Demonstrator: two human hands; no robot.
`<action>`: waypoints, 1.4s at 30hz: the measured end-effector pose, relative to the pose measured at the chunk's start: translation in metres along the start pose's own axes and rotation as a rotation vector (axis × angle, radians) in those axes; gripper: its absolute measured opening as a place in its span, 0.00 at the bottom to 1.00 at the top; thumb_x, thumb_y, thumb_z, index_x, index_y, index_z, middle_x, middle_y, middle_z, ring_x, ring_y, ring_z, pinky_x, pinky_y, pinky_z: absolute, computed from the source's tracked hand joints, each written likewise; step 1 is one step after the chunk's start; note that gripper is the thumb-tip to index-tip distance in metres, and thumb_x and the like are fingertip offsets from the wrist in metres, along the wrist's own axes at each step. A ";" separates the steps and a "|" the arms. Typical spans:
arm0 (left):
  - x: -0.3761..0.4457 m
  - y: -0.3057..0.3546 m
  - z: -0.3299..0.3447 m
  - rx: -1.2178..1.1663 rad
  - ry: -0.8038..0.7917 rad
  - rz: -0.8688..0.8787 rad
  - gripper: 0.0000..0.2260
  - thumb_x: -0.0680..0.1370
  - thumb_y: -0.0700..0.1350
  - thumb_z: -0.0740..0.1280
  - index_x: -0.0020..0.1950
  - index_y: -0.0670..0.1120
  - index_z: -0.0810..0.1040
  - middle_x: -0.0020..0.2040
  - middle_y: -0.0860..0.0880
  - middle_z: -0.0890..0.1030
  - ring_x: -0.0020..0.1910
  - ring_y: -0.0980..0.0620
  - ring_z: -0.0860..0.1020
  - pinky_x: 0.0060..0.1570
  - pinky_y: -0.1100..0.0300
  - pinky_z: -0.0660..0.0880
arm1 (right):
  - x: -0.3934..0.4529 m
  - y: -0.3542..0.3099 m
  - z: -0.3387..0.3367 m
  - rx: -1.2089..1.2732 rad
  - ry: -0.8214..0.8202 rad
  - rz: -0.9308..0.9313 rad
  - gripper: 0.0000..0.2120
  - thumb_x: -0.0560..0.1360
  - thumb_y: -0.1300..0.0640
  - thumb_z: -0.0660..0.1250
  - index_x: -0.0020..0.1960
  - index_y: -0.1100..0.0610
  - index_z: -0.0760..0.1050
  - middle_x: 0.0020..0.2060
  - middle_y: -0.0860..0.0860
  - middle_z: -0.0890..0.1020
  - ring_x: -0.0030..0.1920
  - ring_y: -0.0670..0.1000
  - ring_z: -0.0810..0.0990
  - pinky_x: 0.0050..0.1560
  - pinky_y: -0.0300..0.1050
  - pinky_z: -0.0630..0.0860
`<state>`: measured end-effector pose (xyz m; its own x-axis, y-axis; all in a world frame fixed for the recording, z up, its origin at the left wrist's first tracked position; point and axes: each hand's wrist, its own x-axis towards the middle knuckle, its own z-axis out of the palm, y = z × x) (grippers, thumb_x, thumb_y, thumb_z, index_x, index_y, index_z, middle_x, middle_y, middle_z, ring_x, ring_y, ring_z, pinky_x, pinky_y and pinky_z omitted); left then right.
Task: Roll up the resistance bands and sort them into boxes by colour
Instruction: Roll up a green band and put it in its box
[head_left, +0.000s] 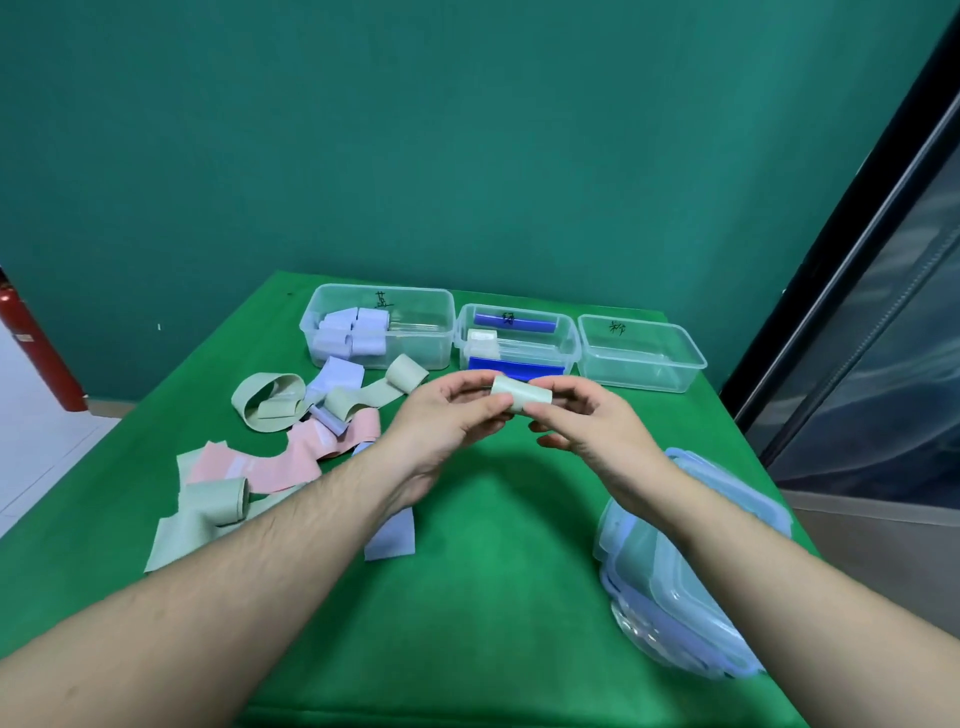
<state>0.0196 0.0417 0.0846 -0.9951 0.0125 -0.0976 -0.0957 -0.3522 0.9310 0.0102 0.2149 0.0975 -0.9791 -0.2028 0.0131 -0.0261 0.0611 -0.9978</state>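
A rolled pale green band (521, 396) is held above the table between my left hand (447, 415) and my right hand (587, 418), fingertips pinching each end. Three clear boxes stand at the back. The left box (415, 348) holds several rolled lilac bands (353, 332). The middle box (569, 348) has blue clips and a pale roll (482, 340) inside. The right box (691, 374) holds nothing. Loose bands lie at the left: green bands (270, 402), a pink band (306, 457), a lilac band (390, 535).
A stack of clear lids with blue rims (670, 582) lies at the table's right edge. The table has a green cloth (493, 597). A red cylinder (31, 338) stands on the floor at far left. A dark frame rises at the right.
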 end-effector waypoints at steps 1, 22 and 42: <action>0.009 -0.002 -0.002 -0.004 0.001 -0.004 0.14 0.75 0.34 0.71 0.60 0.39 0.78 0.53 0.40 0.84 0.45 0.51 0.83 0.55 0.58 0.80 | 0.009 0.002 -0.001 0.009 -0.008 0.021 0.10 0.74 0.62 0.73 0.55 0.55 0.80 0.42 0.50 0.85 0.44 0.49 0.81 0.46 0.40 0.79; 0.232 0.021 -0.024 1.422 0.103 0.364 0.13 0.78 0.45 0.59 0.56 0.55 0.81 0.51 0.55 0.83 0.48 0.51 0.78 0.50 0.60 0.73 | 0.248 0.032 -0.043 -0.256 0.171 0.234 0.08 0.73 0.63 0.74 0.46 0.57 0.74 0.35 0.54 0.77 0.30 0.47 0.71 0.31 0.38 0.72; 0.299 -0.006 -0.035 2.130 -0.194 0.275 0.16 0.79 0.47 0.55 0.58 0.53 0.81 0.55 0.53 0.81 0.57 0.49 0.75 0.64 0.49 0.62 | 0.332 0.086 -0.038 -0.529 0.129 0.507 0.12 0.75 0.60 0.72 0.37 0.57 0.72 0.30 0.50 0.71 0.28 0.47 0.64 0.28 0.39 0.61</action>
<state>-0.2771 0.0143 0.0377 -0.9608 0.2760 -0.0282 0.2761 0.9410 -0.1955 -0.3251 0.1898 0.0186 -0.9120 0.0900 -0.4002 0.3735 0.5859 -0.7192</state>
